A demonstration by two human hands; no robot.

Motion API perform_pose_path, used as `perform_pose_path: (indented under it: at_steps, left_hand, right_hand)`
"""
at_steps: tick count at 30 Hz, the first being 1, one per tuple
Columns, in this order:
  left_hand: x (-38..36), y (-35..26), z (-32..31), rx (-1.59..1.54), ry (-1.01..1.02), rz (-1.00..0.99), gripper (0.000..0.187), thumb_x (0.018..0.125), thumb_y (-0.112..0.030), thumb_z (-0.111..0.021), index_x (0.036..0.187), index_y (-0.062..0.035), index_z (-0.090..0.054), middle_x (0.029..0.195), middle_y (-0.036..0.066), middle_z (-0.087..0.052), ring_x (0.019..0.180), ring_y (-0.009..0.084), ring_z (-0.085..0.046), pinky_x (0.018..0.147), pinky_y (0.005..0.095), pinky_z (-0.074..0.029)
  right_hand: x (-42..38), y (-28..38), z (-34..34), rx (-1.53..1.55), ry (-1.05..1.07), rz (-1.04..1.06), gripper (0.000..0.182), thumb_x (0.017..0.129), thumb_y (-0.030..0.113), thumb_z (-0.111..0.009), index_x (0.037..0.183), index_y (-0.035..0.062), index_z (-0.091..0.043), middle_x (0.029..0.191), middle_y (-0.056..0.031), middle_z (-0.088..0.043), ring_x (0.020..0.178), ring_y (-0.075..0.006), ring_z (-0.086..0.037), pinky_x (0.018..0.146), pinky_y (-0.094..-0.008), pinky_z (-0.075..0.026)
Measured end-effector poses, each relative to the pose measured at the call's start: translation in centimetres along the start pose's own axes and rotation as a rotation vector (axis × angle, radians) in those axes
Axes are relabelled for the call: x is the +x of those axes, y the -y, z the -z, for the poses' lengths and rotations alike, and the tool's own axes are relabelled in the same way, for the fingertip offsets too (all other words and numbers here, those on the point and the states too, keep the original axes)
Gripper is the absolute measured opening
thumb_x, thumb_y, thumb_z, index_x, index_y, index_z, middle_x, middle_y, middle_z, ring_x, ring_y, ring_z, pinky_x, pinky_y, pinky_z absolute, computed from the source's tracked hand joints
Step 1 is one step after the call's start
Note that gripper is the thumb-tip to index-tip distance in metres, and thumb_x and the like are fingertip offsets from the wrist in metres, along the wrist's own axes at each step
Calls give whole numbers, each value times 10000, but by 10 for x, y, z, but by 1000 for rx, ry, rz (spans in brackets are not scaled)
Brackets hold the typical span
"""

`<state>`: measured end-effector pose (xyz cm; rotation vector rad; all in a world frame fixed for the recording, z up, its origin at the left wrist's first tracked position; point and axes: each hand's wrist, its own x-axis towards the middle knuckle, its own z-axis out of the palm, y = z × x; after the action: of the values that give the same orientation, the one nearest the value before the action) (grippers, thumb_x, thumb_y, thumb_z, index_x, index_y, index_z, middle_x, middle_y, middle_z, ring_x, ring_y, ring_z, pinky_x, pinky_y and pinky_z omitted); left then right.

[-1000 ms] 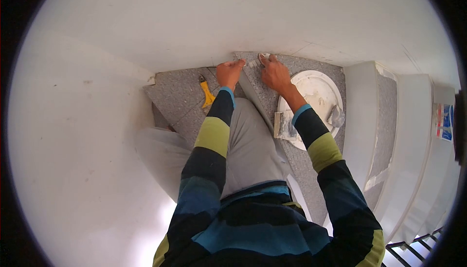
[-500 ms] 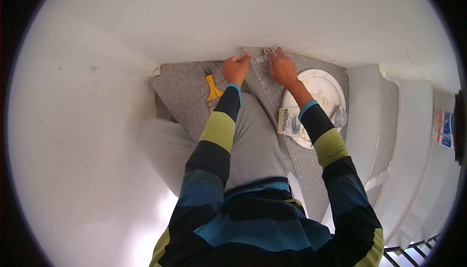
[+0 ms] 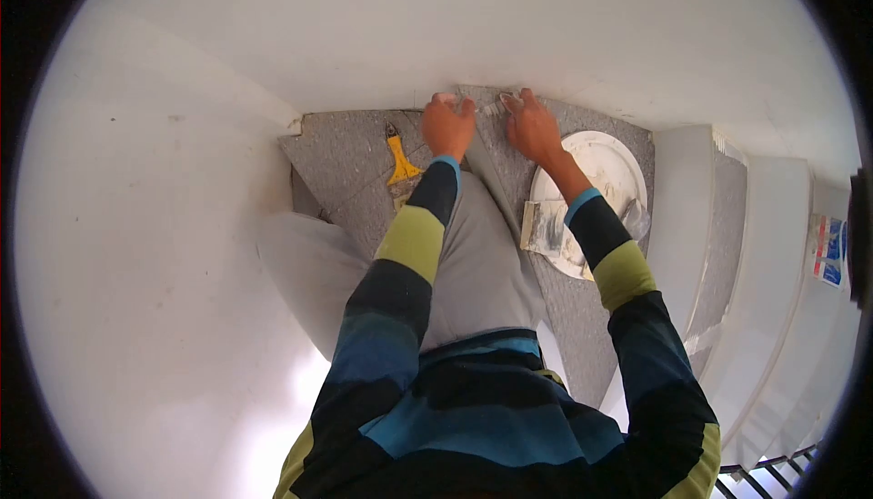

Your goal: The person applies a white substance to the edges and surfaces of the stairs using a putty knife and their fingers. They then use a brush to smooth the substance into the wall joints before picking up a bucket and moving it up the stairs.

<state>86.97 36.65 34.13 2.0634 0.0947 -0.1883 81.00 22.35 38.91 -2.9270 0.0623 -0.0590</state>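
Note:
My left hand [image 3: 448, 126] is at the foot of the white wall, above the edge of a grey speckled step. Its fingers are curled together, and what they hold, if anything, is hidden. Close by on the right, my right hand [image 3: 533, 129] has its fingers pinched near a thin whitish loop [image 3: 507, 100], too small to name. Whitish marks [image 3: 492, 109] show on the step between both hands. A yellow-handled scraper or brush [image 3: 400, 161] lies left of my left hand. Below my right wrist is a round white lid [image 3: 600, 167] smeared with residue.
A flat, stained putty-knife-like blade [image 3: 543, 228] rests on the lid's left edge, and a clear crumpled item [image 3: 636, 219] on its right. White steps [image 3: 682, 190] rise at the right. A black railing [image 3: 768, 476] is at the lower right. My bent legs fill the lower middle.
My left hand has turned slightly and its fingers have shifted a little along the wall. The right hand has moved slightly right. The lid and yellow tool lie where they were.

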Motion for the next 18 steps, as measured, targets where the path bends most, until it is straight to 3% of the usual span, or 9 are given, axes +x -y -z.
perform_pose_path:
  at_steps: [1,3,4,6,13,18]
  left_hand:
    - [-8,-4,3,-1,-1,-1,383,743,-343,-632,981,-43,-639,1052,139,-614,927,277,-587,784,400,-443]
    - [-23,-8,8,421,-112,-678,453,800,-304,-578,1157,-32,-523,1273,134,-467,1157,253,-444,927,474,-332]
    - [-25,-9,6,424,-106,-677,453,800,-304,-578,1157,-32,-523,1273,134,-467,1157,253,-444,927,474,-332]
    - [-28,-6,-2,555,3,-880,501,824,-284,-524,1236,-9,-449,1368,133,-341,1291,252,-269,1011,523,-188]
    - [-27,7,-9,600,62,-868,572,831,-323,-497,1287,4,-387,1376,121,-330,1286,250,-267,1000,547,-183]
    - [-28,4,-7,802,93,-883,543,853,-299,-444,1301,1,-383,1382,112,-325,1292,253,-241,991,546,-189]
  right_hand:
    - [-2,1,-1,2,-29,-7,479,695,101,-550,1173,72,-538,1138,-209,-476,986,-379,-533,811,-426,-470]
    - [-5,-4,-6,-3,-115,80,482,701,108,-553,1178,45,-524,1143,-209,-476,1020,-376,-506,853,-430,-438]
    - [-9,-6,-10,-7,-199,164,488,708,115,-556,1183,17,-509,1148,-210,-477,1053,-373,-478,896,-434,-406]
    - [-11,-2,-17,-64,-190,173,497,717,121,-554,1196,6,-490,1156,-206,-474,1079,-364,-453,921,-443,-373]
    - [-9,-1,-22,-114,-168,174,548,715,119,-557,1241,15,-443,1218,-186,-439,1136,-340,-395,921,-453,-326]
    - [-8,-3,-22,-134,-126,136,540,733,149,-556,1244,16,-438,1202,-178,-445,1125,-332,-405,920,-463,-323]
